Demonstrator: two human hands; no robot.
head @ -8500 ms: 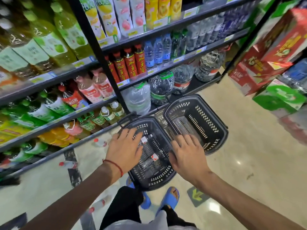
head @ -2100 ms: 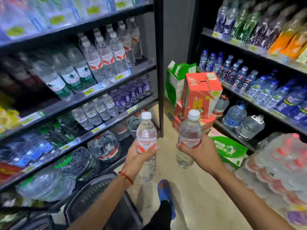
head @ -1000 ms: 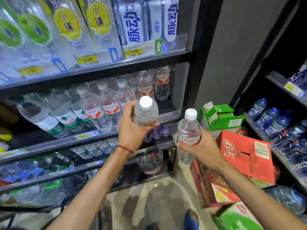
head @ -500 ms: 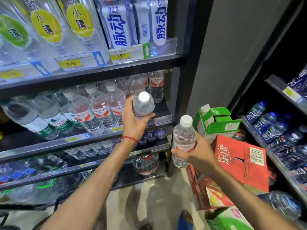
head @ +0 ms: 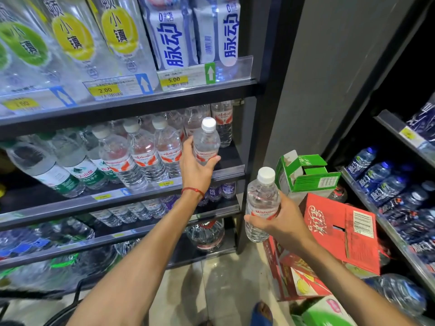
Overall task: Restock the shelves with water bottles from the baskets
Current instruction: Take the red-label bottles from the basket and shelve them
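1. Shop aisle with black shelving on the left, grey panel beside it, red carton and green carton piled at right.
2. Top tier: blue-lettered 脉动 packs over a yellow price tag reading 5.00; next tag leftward reading 2.00.
3. Left hand, red string at wrist, wrapped round a clear water bottle: white cap, red-and-white label, upright, at the front of the middle tier, just right of a row of matching bottles; contact with the board hidden.
4. Right hand clasping a second bottle of the same kind, red lettering too blurred to read, held low beside the shelf post, apart from the shelf.
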